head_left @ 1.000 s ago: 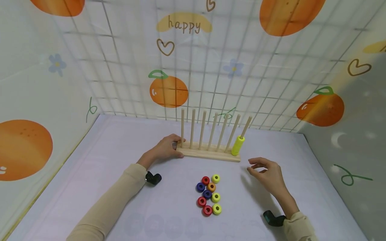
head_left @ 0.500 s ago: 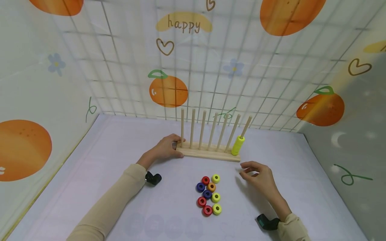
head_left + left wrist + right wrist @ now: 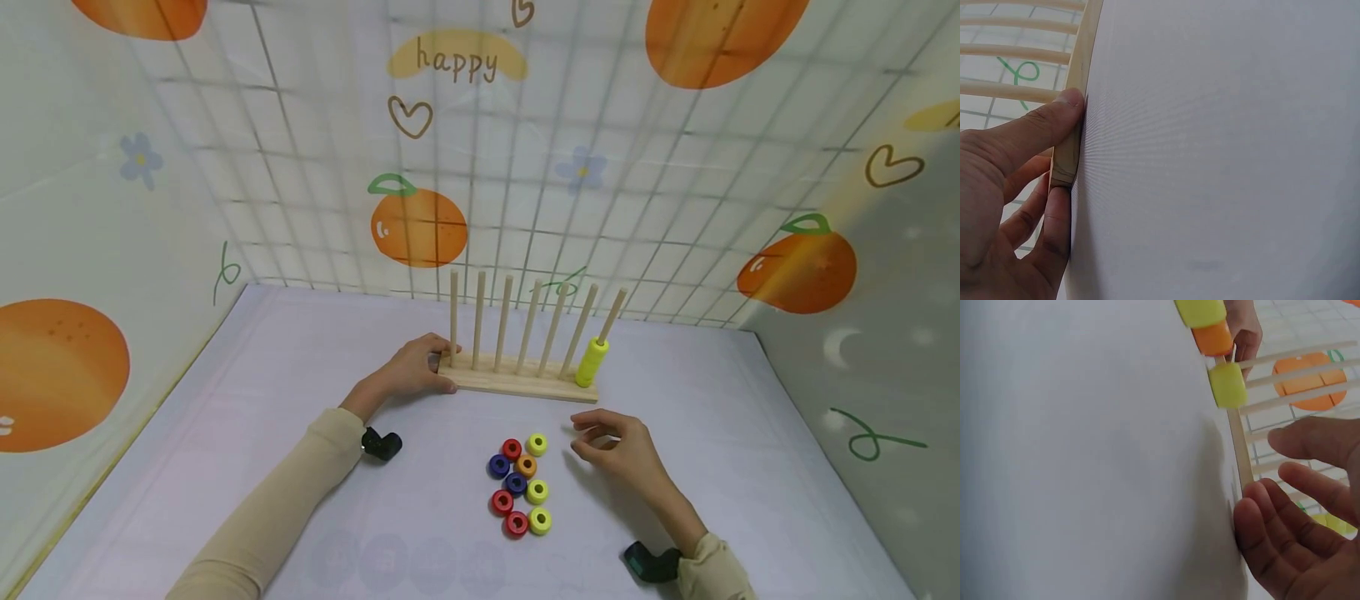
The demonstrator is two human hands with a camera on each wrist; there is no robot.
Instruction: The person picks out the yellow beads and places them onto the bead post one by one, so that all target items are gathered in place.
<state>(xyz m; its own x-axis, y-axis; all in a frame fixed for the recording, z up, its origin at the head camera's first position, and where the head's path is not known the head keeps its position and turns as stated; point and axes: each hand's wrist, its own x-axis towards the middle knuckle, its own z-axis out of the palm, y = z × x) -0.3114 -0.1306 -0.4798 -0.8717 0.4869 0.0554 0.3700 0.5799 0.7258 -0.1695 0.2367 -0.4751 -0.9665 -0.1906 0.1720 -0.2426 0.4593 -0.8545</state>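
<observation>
A wooden peg rack (image 3: pixel 517 385) with several upright pegs stands toward the back of the table. Around its left end my left hand (image 3: pixel 408 369) holds the base, thumb along the front edge and fingers at the end and behind, as the left wrist view shows. Yellow beads (image 3: pixel 592 363) are stacked on the rightmost peg. My right hand (image 3: pixel 621 450) hovers in front of the rack's right end with loosely bent fingers and nothing between them. Just left of it lie loose ring beads: yellow (image 3: pixel 537 444), orange (image 3: pixel 527 466), red (image 3: pixel 502 502) and blue (image 3: pixel 498 466).
A white cloth (image 3: pixel 315 500) covers the table. Behind it rises a grid-patterned backdrop (image 3: pixel 300 183) printed with oranges, and side walls close in left and right. Dark wrist cameras (image 3: pixel 651 562) sit on both wrists.
My right hand has moved left and slightly toward the near side, closer to the loose beads. The left hand, rack and beads have stayed put.
</observation>
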